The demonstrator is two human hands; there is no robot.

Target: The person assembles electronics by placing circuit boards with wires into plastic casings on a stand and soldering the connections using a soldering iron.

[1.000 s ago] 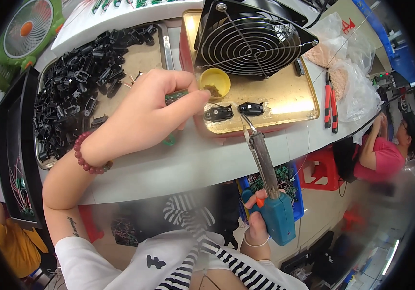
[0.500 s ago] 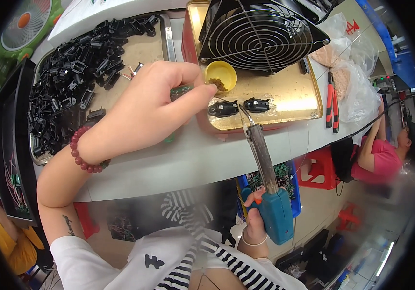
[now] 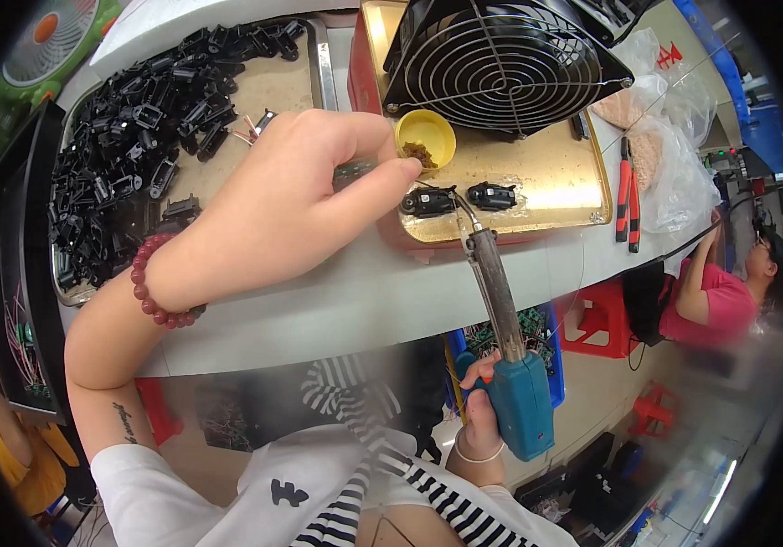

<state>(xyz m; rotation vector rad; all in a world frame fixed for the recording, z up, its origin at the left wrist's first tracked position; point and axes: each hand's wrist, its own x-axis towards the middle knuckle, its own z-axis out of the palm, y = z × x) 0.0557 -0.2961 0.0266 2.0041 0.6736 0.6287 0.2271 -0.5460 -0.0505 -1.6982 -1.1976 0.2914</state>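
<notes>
My left hand (image 3: 291,196) reaches over the table, thumb and forefinger pinched beside the yellow cup (image 3: 446,137). A small green circuit board (image 3: 352,170) shows inside its grip, partly hidden. From the fingertips a thin wire runs toward the nearer black plastic housing (image 3: 430,201). Closed around the teal handle of a soldering gun (image 3: 524,401) is my right hand (image 3: 481,424), a finger near its orange trigger. The gun's bent tip is at the right end of that housing. A second black housing (image 3: 492,196) lies just right, on the gold tin lid (image 3: 556,187).
A black fan (image 3: 501,82) stands at the tin's back. Left is a metal tray (image 3: 323,68) heaped with black housings. Red-black pliers (image 3: 627,196) and plastic bags (image 3: 674,173) lie right. A blue bin (image 3: 557,365) of circuit boards sits below the table edge; a co-worker (image 3: 710,292) sits at right.
The tin, cup, fan and housings sit slightly farther right in view. My left fingertips have shifted slightly right with them. Both hands keep their grips, and the soldering tip stays at the same housing.
</notes>
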